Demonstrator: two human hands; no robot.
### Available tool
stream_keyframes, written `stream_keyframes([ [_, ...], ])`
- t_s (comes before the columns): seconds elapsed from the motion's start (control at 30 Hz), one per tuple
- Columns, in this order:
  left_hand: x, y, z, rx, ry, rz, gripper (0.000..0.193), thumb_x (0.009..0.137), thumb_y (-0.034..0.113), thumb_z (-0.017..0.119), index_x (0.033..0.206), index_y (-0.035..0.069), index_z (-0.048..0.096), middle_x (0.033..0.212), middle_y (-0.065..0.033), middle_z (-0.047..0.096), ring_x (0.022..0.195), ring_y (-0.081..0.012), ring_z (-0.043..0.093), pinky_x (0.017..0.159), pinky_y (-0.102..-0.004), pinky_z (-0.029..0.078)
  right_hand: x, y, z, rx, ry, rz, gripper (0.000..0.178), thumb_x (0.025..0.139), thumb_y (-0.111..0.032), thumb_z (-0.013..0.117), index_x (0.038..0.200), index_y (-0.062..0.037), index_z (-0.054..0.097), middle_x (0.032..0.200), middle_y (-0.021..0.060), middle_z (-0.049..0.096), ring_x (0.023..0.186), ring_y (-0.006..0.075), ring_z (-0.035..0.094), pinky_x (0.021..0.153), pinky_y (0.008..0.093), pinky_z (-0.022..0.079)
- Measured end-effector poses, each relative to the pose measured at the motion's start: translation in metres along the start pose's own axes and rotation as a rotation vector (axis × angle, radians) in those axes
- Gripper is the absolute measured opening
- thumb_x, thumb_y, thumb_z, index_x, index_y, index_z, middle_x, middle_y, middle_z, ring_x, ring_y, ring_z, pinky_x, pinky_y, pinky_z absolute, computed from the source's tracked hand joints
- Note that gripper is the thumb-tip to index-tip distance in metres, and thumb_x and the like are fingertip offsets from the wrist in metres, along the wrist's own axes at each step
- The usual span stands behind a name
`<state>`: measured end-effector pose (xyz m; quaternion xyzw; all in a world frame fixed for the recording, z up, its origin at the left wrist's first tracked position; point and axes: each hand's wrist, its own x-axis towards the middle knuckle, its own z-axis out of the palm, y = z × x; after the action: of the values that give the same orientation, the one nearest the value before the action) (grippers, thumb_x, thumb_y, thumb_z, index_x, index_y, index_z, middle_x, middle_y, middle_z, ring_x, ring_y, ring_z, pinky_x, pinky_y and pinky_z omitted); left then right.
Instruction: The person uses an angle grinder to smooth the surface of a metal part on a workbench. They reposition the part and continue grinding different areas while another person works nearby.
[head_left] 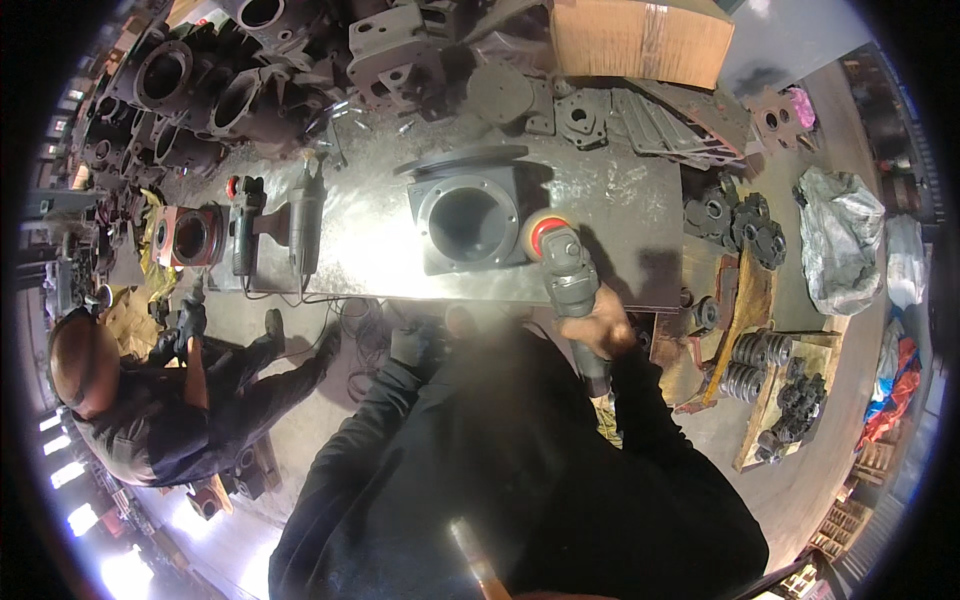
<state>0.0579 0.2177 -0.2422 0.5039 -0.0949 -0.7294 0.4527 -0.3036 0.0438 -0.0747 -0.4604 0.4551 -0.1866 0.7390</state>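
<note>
My right hand (603, 322) is wrapped round the body of an angle grinder (570, 272). The grinder's red-backed disc (548, 238) is at the right side of a dark metal casting (425, 215) with a large round bore and a flange ringed with bolt holes. Whether disc and casting touch, I cannot tell. The casting stands on the metal workbench (620, 220), near its front edge. My left hand (415, 345), in what looks like a grey glove, is in front of the bench edge, apart from the casting; its fingers are too dim to read.
Two more power tools (305, 220) lie on the bench at left, their cords hanging down. Rough castings (230, 100) crowd the back left; a cardboard box (640, 40) is at the back. Another person (150, 400) sits at left. Gears (750, 365) are stacked at right.
</note>
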Motion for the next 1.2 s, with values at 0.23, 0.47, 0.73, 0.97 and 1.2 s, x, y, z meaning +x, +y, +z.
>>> stream_keyframes([
  [0.23, -0.008, -0.046, 0.010, 0.577, 0.138, 0.422, 0.024, 0.100, 0.015, 0.065, 0.115, -0.003, 0.069, 0.096, -0.0131, 0.075, 0.083, -0.0197, 0.072, 0.069, -0.0343, 0.061, -0.002, -0.024, 0.008, -0.128, -0.124, -0.152, 0.036, 0.071, -0.010, 0.076, 0.104, -0.0053, 0.063, 0.091, -0.0012, 0.061, 0.085, 0.0141, 0.057, 0.081, 0.0316, 0.047],
  [0.47, -0.022, -0.029, 0.011, 0.252, 0.272, 0.304, 0.036, 0.097, 0.031, 0.056, 0.118, 0.002, 0.061, 0.103, -0.0138, 0.073, 0.089, -0.0275, 0.071, 0.072, -0.0392, 0.059, 0.002, -0.044, 0.014, -0.181, -0.182, -0.153, 0.038, 0.071, -0.009, 0.075, 0.107, -0.0056, 0.063, 0.092, -0.0011, 0.060, 0.086, 0.0140, 0.056, 0.081, 0.0313, 0.046],
  [0.73, -0.017, 0.062, 0.029, -0.135, 0.494, 0.395, 0.037, 0.101, 0.025, 0.062, 0.117, -0.008, 0.065, 0.096, -0.0216, 0.074, 0.074, -0.0306, 0.074, 0.060, -0.0383, 0.063, 0.001, -0.038, 0.006, -0.216, -0.125, -0.116, 0.042, 0.071, -0.007, 0.074, 0.111, -0.0059, 0.063, 0.093, -0.0010, 0.060, 0.087, 0.0138, 0.055, 0.082, 0.0308, 0.045],
  [0.97, 0.019, 0.228, 0.073, 0.592, 0.427, 0.875, 0.033, 0.107, 0.021, 0.057, 0.122, -0.007, 0.067, 0.110, -0.0152, 0.074, 0.096, -0.0200, 0.073, 0.085, -0.0313, 0.058, 0.009, -0.030, 0.015, -0.446, -0.013, -0.285, 0.044, 0.068, -0.016, 0.079, 0.108, -0.0053, 0.063, 0.092, -0.0004, 0.063, 0.083, 0.0145, 0.058, 0.075, 0.0341, 0.050],
  [1.2, 0.096, 0.319, 0.132, 0.924, -0.179, 0.772, 0.029, 0.105, 0.018, 0.059, 0.123, -0.002, 0.068, 0.105, -0.0117, 0.074, 0.095, -0.0131, 0.068, 0.087, -0.0300, 0.055, -0.001, -0.038, 0.026, -0.273, 0.223, -0.039, 0.042, 0.070, -0.017, 0.081, 0.108, -0.0071, 0.067, 0.091, 0.0029, 0.069, 0.082, 0.0170, 0.064, 0.075, 0.0364, 0.054],
])
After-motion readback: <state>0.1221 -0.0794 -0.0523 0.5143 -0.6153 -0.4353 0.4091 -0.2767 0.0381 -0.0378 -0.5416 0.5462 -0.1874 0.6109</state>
